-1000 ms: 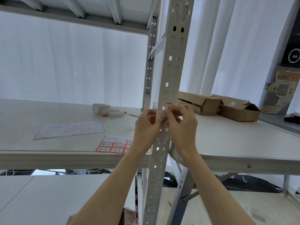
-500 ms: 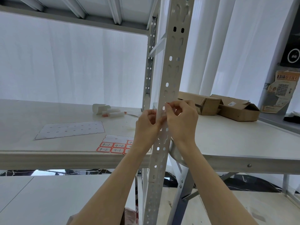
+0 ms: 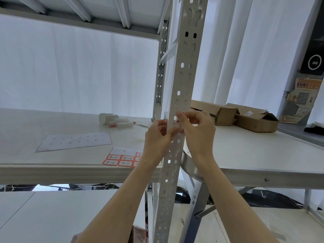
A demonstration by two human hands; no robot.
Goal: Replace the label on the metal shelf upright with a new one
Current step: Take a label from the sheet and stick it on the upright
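Note:
A grey perforated metal shelf upright [image 3: 184, 76] runs from top to bottom through the middle of the view. Both of my hands meet on it at shelf height. My right hand [image 3: 197, 133] pinches a small red-edged label [image 3: 182, 112] against the upright's front; only a sliver of red shows above the fingertips. From the left side, my left hand [image 3: 157, 135] grips the upright's edge, thumb pressed on the front just below the right fingers. A sheet of red-bordered labels [image 3: 121, 159] marked 4-1 and 4-2 lies on the shelf board behind my left wrist.
On the pale shelf board [image 3: 52, 171] lie a used backing sheet [image 3: 75, 141] and rolled paper with a marker [image 3: 115, 121]. Two open cardboard boxes [image 3: 254, 118] sit at the right on a table. A round metal rim [image 3: 190, 168] shows behind the upright.
My right hand's fingers have slid slightly up the upright and now cover nearly all of the label that showed above them a second ago. The left hand has barely moved.

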